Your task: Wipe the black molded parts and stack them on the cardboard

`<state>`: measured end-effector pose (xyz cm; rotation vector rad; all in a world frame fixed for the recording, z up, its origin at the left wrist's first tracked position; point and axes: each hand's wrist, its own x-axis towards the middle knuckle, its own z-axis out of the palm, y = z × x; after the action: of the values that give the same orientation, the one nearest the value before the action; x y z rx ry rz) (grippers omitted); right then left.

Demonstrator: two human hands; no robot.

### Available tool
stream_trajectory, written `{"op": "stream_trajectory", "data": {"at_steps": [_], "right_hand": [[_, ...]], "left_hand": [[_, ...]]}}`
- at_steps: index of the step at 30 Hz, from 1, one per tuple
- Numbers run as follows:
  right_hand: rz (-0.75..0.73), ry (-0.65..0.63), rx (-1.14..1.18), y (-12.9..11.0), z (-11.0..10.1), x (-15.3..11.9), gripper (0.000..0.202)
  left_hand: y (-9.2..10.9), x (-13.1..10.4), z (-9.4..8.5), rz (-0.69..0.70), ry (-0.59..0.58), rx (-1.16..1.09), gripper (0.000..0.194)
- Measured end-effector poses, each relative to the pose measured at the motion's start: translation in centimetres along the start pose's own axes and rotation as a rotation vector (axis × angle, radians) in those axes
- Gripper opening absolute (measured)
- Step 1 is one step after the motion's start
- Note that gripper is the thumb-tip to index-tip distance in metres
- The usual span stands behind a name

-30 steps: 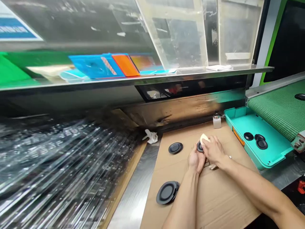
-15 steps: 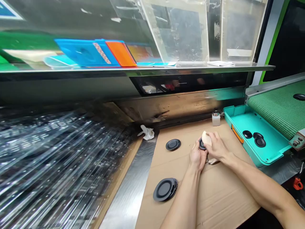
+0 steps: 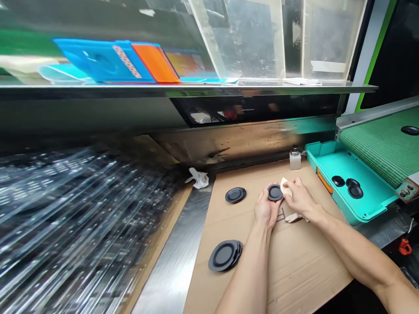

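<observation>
My left hand [image 3: 266, 210] grips a round black disc [image 3: 275, 192] by its edge, its ringed face turned up. At the disc's right side my right hand [image 3: 298, 196] pinches a pale cream pad [image 3: 286, 186], which looks like a sponge or folded cloth. Beneath the right wrist a crumpled white cloth [image 3: 293, 217] lies on the cardboard sheet [image 3: 304, 257]. To the left are a small stack of black discs [image 3: 235, 195] and, nearer me, a larger stack of black discs [image 3: 225, 256].
A turquoise tray [image 3: 352, 213] with several black discs stands right, below a green conveyor belt [image 3: 379, 135] carrying another disc. A small bottle [image 3: 295, 159] stands at the back. White crumpled tissue [image 3: 199, 178] and stacked clear plastic trays [image 3: 81, 226] are left. A metal shelf [image 3: 209, 90] overhangs.
The cream pad has moved off the disc's face to its right edge, so the face now shows. The view has shifted slightly.
</observation>
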<state>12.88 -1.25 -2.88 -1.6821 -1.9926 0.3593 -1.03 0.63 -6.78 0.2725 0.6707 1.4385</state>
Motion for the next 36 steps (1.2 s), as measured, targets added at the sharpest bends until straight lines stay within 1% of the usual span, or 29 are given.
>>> {"op": "stream_trajectory", "data": {"at_steps": [3, 4, 5, 6, 7, 9, 10, 11, 12, 13, 15, 17, 18, 20, 23, 25, 27, 32, 36], "right_hand": [[0.003, 0.08, -0.131, -0.1, -1.7, -0.1, 0.028], [-0.02, 0.083, -0.163, -0.3, -2.4, -0.3, 0.025], [-0.061, 0.034, -0.173, -0.5, -3.0, -0.6, 0.022], [-0.117, -0.075, -0.158, -0.7, -3.5, -0.9, 0.021], [-0.173, -0.221, -0.133, -0.9, -3.8, -1.2, 0.02], [-0.22, -0.491, -0.11, -1.3, -4.1, -1.7, 0.015], [-0.208, -0.572, -0.112, -1.3, -4.0, -1.8, 0.011], [-0.191, -0.606, -0.111, -1.3, -3.8, -1.7, 0.01], [-0.176, -0.597, -0.101, -1.2, -3.6, -1.5, 0.012], [-0.173, -0.56, -0.078, -1.0, -3.4, -1.2, 0.016], [-0.185, -0.422, -0.008, -0.6, -3.1, -0.5, 0.02], [-0.175, -0.242, 0.043, -0.2, -3.0, 0.3, 0.021], [-0.167, -0.173, 0.063, -0.1, -2.9, 0.6, 0.021], [-0.175, -0.094, 0.11, -0.1, -2.8, 0.9, 0.021], [-0.242, -0.058, 0.142, -0.3, -2.2, 0.8, 0.019], [-0.289, -0.053, 0.098, -0.5, -1.7, 0.6, 0.018], [-0.324, -0.063, 0.006, -0.7, -1.2, 0.4, 0.018], [-0.348, -0.089, -0.209, -1.0, -0.6, 0.0, 0.024], [-0.316, -0.09, -0.273, -1.2, -0.8, -0.1, 0.024]], "left_hand": [[1.7, -0.1, -0.2, -0.111, 0.012, -0.084, 0.034], [2.2, -0.3, -0.3, -0.158, -0.004, -0.12, 0.038], [2.6, -0.4, -0.3, -0.202, -0.022, -0.151, 0.041], [2.9, -0.5, -0.3, -0.237, -0.039, -0.175, 0.045], [3.1, -0.7, -0.3, -0.261, -0.053, -0.191, 0.049], [3.5, -1.1, -0.2, -0.294, -0.05, -0.211, 0.055], [3.7, -1.2, -0.1, -0.313, -0.031, -0.227, 0.056], [3.8, -1.4, -0.1, -0.334, -0.003, -0.246, 0.055], [4.0, -1.5, 0.0, -0.353, 0.029, -0.265, 0.051], [4.2, -1.6, 0.0, -0.369, 0.061, -0.279, 0.047], [4.5, -1.8, 0.2, -0.385, 0.113, -0.283, 0.038], [4.6, -2.0, 0.5, -0.402, 0.157, -0.25, 0.035], [4.5, -2.1, 0.7, -0.414, 0.173, -0.226, 0.035], [4.1, -2.3, 1.2, -0.441, 0.181, -0.171, 0.036], [3.1, -2.5, 2.0, -0.448, 0.167, -0.089, 0.036], [2.3, -2.7, 2.5, -0.405, 0.18, -0.027, 0.031], [1.4, -2.8, 2.7, -0.339, 0.186, 0.048, 0.028], [-0.5, -2.9, 2.4, -0.218, 0.059, 0.236, 0.029], [-0.9, -2.9, 2.1, -0.178, 0.048, 0.262, 0.028]]}}
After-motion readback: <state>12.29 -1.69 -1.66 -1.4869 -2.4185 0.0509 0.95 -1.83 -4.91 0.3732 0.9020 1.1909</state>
